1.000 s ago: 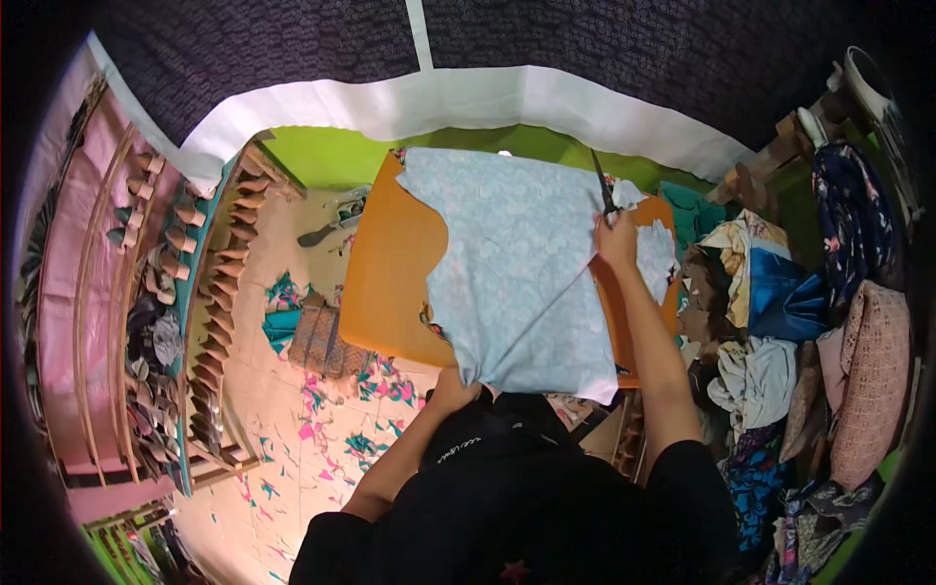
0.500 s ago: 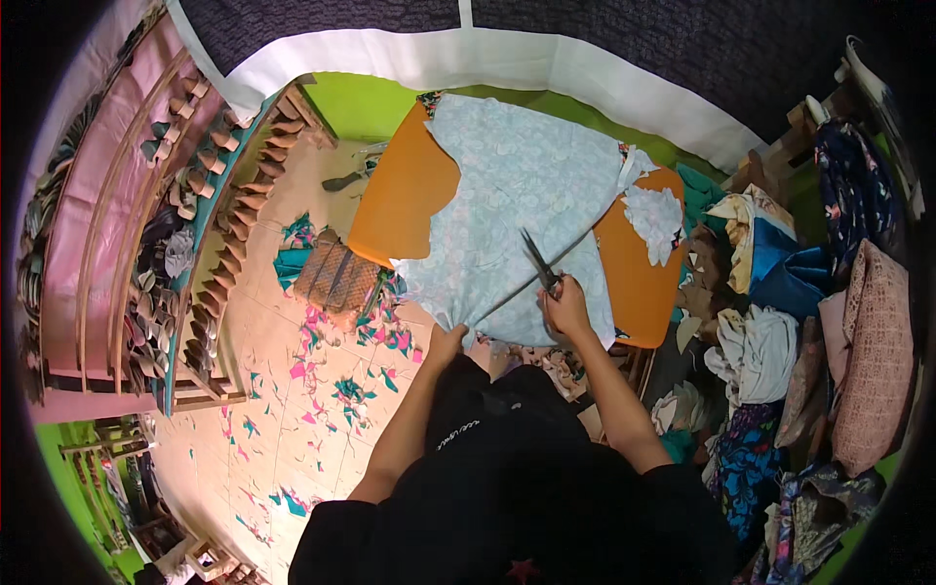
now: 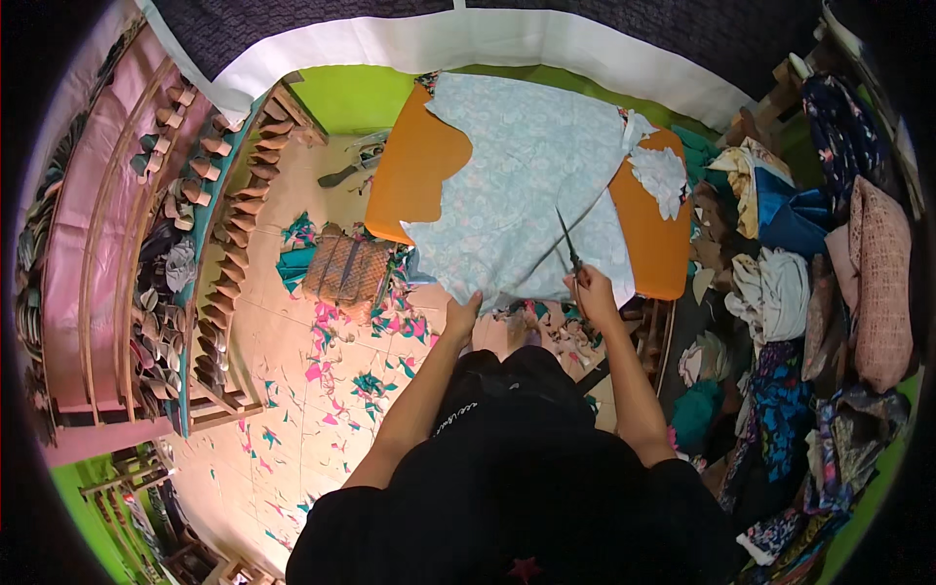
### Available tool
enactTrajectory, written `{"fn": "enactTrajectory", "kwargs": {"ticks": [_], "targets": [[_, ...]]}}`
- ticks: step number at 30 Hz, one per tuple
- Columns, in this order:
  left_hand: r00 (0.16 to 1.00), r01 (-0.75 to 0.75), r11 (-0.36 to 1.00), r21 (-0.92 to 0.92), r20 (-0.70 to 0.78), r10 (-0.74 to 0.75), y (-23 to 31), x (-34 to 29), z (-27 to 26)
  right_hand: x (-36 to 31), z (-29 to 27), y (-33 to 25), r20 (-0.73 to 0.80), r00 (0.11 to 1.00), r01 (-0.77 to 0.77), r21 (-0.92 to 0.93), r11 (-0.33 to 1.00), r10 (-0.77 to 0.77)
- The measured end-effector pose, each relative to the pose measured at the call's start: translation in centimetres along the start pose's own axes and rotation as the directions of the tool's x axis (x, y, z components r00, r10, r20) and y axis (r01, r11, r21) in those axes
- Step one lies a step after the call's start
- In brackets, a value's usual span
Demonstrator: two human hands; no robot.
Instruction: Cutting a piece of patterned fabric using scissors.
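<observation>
Cloth (image 3: 531, 175), near edge in left grip (image 3: 464, 314), scissors (image 3: 571, 250) (dark) in right grip (image 3: 595, 295)

We have blue cloth (image 3: 536, 175) spread on our orange bench (image 3: 409, 166), with a ragged scrap (image 3: 660, 180) at its right; our floor (image 3: 283, 343) carries pink and teal offcuts (image 3: 370, 384) and a brown bundle (image 3: 343, 271).

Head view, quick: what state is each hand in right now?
Left hand: closed on the near edge of the pale blue cloth.
Right hand: closed around the handles of the dark scissors.
</observation>
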State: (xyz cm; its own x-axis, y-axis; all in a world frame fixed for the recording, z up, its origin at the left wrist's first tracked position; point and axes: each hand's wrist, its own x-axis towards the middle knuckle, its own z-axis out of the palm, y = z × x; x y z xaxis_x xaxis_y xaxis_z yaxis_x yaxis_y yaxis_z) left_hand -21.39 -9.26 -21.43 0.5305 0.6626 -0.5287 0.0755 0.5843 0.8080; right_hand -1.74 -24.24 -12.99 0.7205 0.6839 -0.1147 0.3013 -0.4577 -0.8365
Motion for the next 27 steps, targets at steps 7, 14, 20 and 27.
{"fn": "enactTrajectory", "kwargs": {"ticks": [7, 14, 20, 27], "targets": [[0.999, 0.038, 0.983, -0.179, -0.026, -0.043, 0.1, 0.6, 0.2, -7.5, 0.9, -4.8, 0.675, 0.621, -0.549, 0.014, 0.835, 0.397], [0.987, 0.125, 0.99, -0.063, -0.093, -0.13, 0.4, 1.1, -0.4, -7.8, 5.6, -3.2, 0.761, 0.458, -0.75, 0.053, 0.659, 0.459], [0.994, 0.082, 0.986, 0.145, -0.08, -0.07, 1.0, 0.4, 0.0, -5.9, 8.3, -1.8, 0.723, 0.559, -0.703, 0.154, 0.694, 0.407], [0.993, 0.078, 0.993, 0.084, -0.093, -0.07, 2.4, -0.9, 0.5, -4.6, 10.1, -0.9, 0.731, 0.558, -0.718, 0.189, 0.67, 0.392]]}}
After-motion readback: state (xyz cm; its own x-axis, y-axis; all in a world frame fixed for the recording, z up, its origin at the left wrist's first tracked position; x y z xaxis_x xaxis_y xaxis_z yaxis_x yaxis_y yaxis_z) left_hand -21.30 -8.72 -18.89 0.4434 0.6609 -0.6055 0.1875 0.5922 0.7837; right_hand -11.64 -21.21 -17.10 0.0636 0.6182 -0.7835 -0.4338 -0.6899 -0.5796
